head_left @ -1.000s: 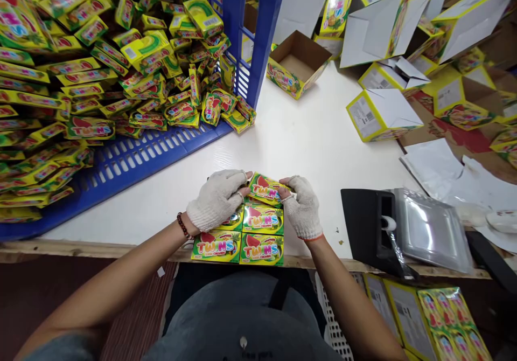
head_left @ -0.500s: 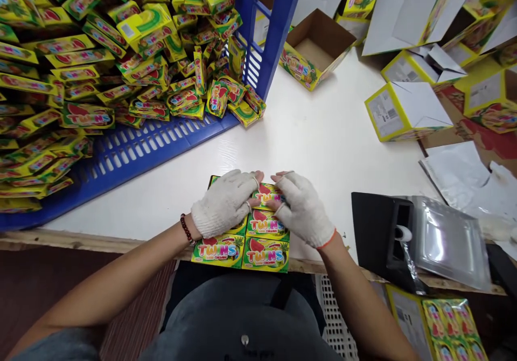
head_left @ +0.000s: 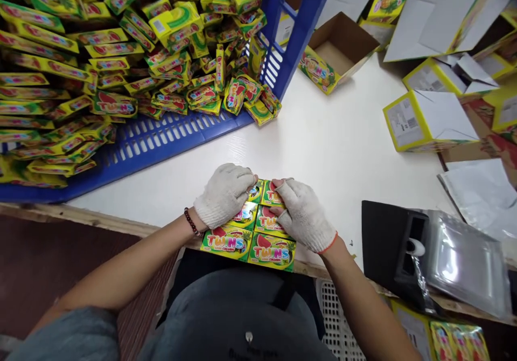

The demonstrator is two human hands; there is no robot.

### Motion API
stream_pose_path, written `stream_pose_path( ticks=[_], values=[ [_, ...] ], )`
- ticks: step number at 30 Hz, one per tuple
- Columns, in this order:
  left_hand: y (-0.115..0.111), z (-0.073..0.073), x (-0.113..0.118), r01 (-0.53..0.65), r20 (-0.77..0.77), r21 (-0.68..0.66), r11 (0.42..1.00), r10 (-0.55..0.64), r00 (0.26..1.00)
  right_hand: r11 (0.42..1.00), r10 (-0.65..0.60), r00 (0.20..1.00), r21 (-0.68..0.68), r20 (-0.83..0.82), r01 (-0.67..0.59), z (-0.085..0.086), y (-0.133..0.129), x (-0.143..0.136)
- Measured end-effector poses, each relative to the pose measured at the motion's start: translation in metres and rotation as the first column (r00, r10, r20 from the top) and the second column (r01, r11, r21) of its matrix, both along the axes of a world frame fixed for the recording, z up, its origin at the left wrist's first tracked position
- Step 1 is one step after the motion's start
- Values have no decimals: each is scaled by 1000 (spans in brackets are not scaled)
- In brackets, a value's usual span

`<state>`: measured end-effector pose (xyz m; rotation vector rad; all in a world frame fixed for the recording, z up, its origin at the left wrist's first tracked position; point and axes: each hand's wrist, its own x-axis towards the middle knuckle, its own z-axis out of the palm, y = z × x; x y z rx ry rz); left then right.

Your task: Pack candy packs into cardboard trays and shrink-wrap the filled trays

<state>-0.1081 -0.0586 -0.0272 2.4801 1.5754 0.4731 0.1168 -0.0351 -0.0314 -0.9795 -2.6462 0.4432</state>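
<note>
Several small yellow-green TWINS boxes lie flat, printed side up, in a tight two-column block at the table's near edge. My left hand, in a white glove with bare fingertips, is closed along the block's left and far side. On the opposite side, my right hand, gloved the same way, grips the right column, with its thumb and fingertips over the upper boxes. The front two boxes show fully. My hands partly cover those behind them.
A blue slotted crate heaped with similar boxes stands at the left. Toward the back is an open brown-lined carton. White-flapped cartons crowd the right, with a black tape dispenser and clear plastic sleeves nearer me.
My hands have shifted outward onto the block's sides, and more of the rear boxes' tops show between them. The boxes sit closer together. The whole view has swung slightly left.
</note>
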Motion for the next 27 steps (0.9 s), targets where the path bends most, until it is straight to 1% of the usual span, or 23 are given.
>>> stream_pose_path(
  ticks=[2,4,6,8,10,12,14,16,19,20,22,24,25,27],
  values=[
    [-1,0,2,-9,-13,-17,1000,9,1000,996,-67,997,64,50,63,3,-5,-3],
    [-2,1,3,-21,-21,-37,999,20,1000,989,-86,994,123,74,77,5,-6,-11],
    [-2,1,3,-29,-28,-51,998,27,999,993,-12,999,120,41,7,7,-2,-19],
    [-2,1,3,-27,-35,-63,998,25,999,993,92,996,77,-14,-90,8,2,-25],
    [-2,1,2,-22,-34,-72,997,19,999,988,149,987,55,-59,-146,7,4,-27],
    [-3,0,1,-22,-23,-79,997,20,1000,988,142,988,78,-68,-137,4,1,-26],
    [-5,-3,0,-28,5,-78,997,28,1000,989,92,995,122,-29,-88,-2,-7,-24],
    [-4,-6,1,-45,50,-60,997,48,998,987,21,996,155,83,-33,-9,-16,-24],
    [0,-11,0,-86,178,-30,996,90,980,988,-55,958,154,282,11,-15,-19,-28],
    [1,-11,-1,-95,242,-24,995,99,965,991,-51,946,136,320,8,-15,-17,-28],
    [-1,-8,-6,-99,376,-3,995,93,922,996,0,948,84,320,-28,-9,-13,-24],
    [-12,0,-15,-58,428,24,998,42,903,997,42,970,57,240,-58,3,-16,-14],
    [-22,4,-20,-12,405,33,999,-3,914,997,33,980,66,195,-47,9,-22,-9],
    [-46,7,-32,125,275,17,992,-125,953,993,-49,987,115,156,31,16,-42,0]
  ],
)
